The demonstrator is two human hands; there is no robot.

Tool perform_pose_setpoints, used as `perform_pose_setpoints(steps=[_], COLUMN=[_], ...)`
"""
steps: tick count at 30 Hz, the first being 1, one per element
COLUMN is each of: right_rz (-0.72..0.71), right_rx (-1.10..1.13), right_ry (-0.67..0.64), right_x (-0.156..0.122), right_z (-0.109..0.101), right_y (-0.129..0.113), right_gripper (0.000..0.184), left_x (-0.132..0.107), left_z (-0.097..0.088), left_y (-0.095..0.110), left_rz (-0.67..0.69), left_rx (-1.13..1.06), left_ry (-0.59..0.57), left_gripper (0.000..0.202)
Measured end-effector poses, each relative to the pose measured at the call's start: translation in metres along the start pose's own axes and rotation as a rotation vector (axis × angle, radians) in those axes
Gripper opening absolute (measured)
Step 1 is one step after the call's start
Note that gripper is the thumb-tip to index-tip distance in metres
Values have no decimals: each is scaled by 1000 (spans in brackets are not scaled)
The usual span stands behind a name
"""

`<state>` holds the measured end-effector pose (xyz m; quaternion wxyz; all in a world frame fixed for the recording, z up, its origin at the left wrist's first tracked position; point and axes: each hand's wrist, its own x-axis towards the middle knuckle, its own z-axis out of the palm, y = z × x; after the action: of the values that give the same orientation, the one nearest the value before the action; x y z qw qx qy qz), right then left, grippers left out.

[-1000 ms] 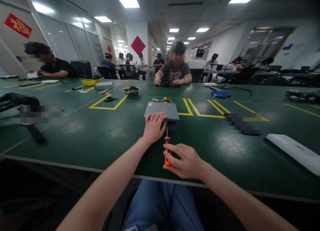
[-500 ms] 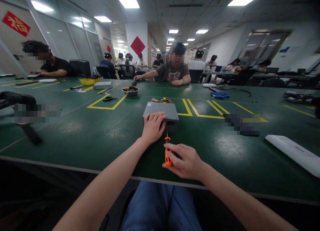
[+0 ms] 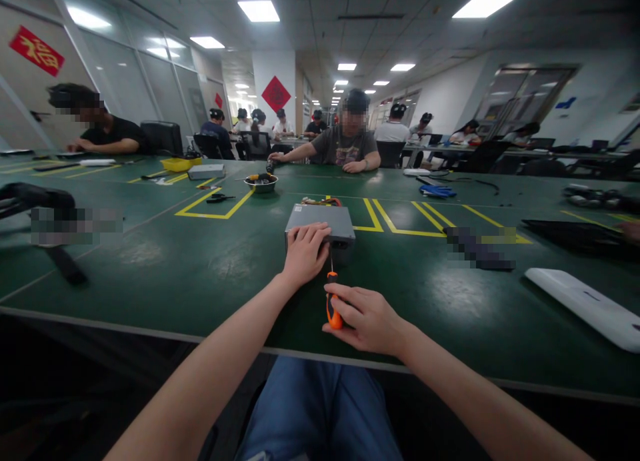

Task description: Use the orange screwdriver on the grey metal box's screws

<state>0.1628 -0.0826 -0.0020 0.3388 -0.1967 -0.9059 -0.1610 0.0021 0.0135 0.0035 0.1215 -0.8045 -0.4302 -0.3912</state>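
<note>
My left hand (image 3: 305, 253) lies on the near corner of a flat grey metal box (image 3: 320, 216), its fingers curled over the front edge and holding it. My right hand (image 3: 367, 319) grips an orange-handled screwdriver (image 3: 334, 311) just in front of the box. The screwdriver's thin shaft rises to the box's dark front face beside my left hand. Its tip is hidden or too small to make out. The box's front face shows only in part.
Coloured wires (image 3: 320, 200) lie behind the box. Farther off are a steel bowl of tools (image 3: 261, 184), scissors (image 3: 220, 198), a second grey box (image 3: 206, 172) and a yellow tray (image 3: 180, 164). A white panel (image 3: 583, 308) lies at right. Co-workers sit across the green table.
The screwdriver handle has tilted slightly, and my right hand has shifted a little left. A dark flat object and another person's hand have appeared at the right. The co-worker opposite now reaches toward the bowl.
</note>
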Motion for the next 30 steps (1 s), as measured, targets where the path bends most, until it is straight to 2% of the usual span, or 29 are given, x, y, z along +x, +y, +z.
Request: perform_pose_setpoints(steps=[3, 6, 9, 12, 16, 19, 22, 26, 30], right_rz=[30, -16, -56, -27, 24, 2, -20, 6, 53], right_rx=[52, -13, -63, -29, 41, -19, -64, -6, 46], right_ry=[-48, -117, -46, 9, -42, -112, -48, 54, -27], right_x=[2, 6, 6, 1, 0, 4, 5, 1, 0], right_z=[-2, -5, -3, 1, -1, -4, -4, 0, -2], right_y=[-1, -1, -1, 1, 0, -1, -1, 2, 0], right_gripper=[34, 34, 29, 25, 38, 39, 33, 27, 37], left_x=[0, 0, 0, 0, 0, 0, 0, 0, 0], left_z=[0, -1, 0, 0, 1, 1, 0, 1, 1], left_y=[0, 1, 1, 0, 0, 0, 0, -1, -1], left_rz=[0, 3, 1, 3, 11, 8, 6, 2, 0], left_rx=[4, 8, 11, 5, -1, -1, -1, -1, -4], left_ry=[-5, -9, -9, -4, 7, 4, -4, -2, -5], left_gripper=[26, 26, 26, 26, 25, 26, 26, 26, 26])
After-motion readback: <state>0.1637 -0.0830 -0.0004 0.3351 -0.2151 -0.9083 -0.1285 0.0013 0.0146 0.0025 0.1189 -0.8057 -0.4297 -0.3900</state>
